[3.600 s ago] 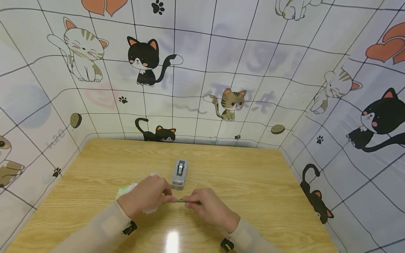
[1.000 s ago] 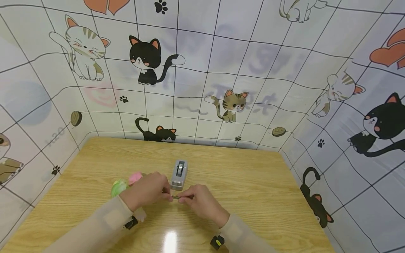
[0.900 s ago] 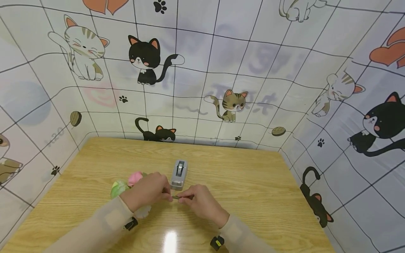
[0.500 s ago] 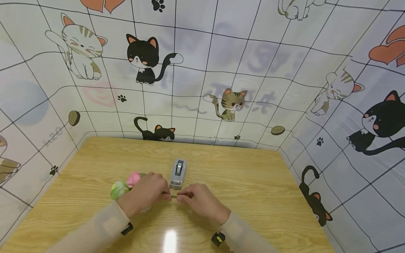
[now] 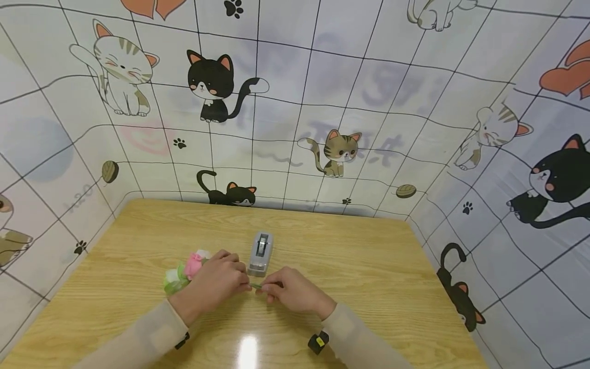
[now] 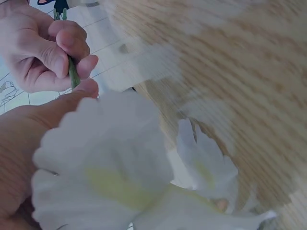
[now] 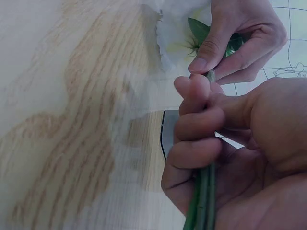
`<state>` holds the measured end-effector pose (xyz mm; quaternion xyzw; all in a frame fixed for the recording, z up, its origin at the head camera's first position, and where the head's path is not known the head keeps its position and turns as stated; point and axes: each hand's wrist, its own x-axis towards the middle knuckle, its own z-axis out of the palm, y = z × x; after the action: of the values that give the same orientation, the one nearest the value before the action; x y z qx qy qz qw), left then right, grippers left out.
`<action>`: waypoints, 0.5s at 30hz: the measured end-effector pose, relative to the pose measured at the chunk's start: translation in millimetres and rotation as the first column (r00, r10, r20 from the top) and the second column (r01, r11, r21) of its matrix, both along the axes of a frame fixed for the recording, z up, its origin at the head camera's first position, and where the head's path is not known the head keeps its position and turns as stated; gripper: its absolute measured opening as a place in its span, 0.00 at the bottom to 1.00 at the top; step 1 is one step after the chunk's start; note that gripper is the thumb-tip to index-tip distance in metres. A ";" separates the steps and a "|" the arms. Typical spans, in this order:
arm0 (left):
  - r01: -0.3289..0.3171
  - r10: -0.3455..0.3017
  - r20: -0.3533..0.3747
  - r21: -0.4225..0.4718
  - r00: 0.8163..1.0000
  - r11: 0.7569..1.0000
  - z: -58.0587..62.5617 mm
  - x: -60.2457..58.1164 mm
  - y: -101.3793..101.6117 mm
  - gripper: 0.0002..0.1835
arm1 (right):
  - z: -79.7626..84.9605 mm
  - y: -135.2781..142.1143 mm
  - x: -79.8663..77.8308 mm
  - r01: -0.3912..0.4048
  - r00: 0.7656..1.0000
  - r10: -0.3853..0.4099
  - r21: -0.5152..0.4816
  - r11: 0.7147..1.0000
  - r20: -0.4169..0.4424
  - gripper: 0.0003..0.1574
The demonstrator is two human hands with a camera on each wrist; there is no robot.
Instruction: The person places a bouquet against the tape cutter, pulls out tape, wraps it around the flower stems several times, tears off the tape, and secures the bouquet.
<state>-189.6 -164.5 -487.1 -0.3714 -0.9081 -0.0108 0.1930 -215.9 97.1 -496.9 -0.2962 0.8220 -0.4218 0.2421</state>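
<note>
My left hand (image 5: 214,282) pinches the green stems (image 5: 255,286) of a bunch of artificial flowers just below the heads. On its left side a pink flower (image 5: 193,265) and a green-and-white flower (image 5: 174,281) stick out. The left wrist view is largely filled by a white ruffled flower (image 6: 110,158) with a yellowish middle. Close to the left fingertips, my right hand (image 5: 297,292) has its fingers curled around the lower stems (image 7: 204,201). A green leaf (image 7: 197,28) shows behind the left hand in the right wrist view. The fingers hide part of the stems.
A grey tape dispenser (image 5: 260,253) stands on the wooden table (image 5: 350,256) just beyond the hands. Cat-patterned cloth walls (image 5: 286,92) enclose the table's back and sides. Each wrist wears a small black device.
The bunch has turned in the hands: the white bloom under the left wrist is gone from there, and white now shows behind the pink flower. Both hands have shifted only slightly.
</note>
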 end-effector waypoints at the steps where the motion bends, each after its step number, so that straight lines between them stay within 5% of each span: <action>1: -0.005 0.005 0.020 0.008 1.000 1.000 -0.2 0.2 0.4 0.09 | -0.8 0.0 0.1 0.000 1.000 0.000 -0.005 1.000 0.002 0.18; 6: -0.041 0.023 0.199 0.086 0.980 0.995 2.5 -0.4 1.0 0.09 | -3.7 -0.6 1.6 0.016 0.999 -0.017 -0.012 1.000 -0.031 0.17; 15: -0.107 -0.007 0.459 0.223 0.889 0.969 11.7 -9.0 -0.5 0.08 | -5.7 -0.7 5.8 0.071 0.995 -0.071 -0.001 0.997 -0.075 0.15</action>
<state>-198.6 -165.0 -475.5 -0.3084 -0.9291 -0.2034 0.0185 -210.2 96.4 -502.6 -0.2822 0.8409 -0.4179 0.1964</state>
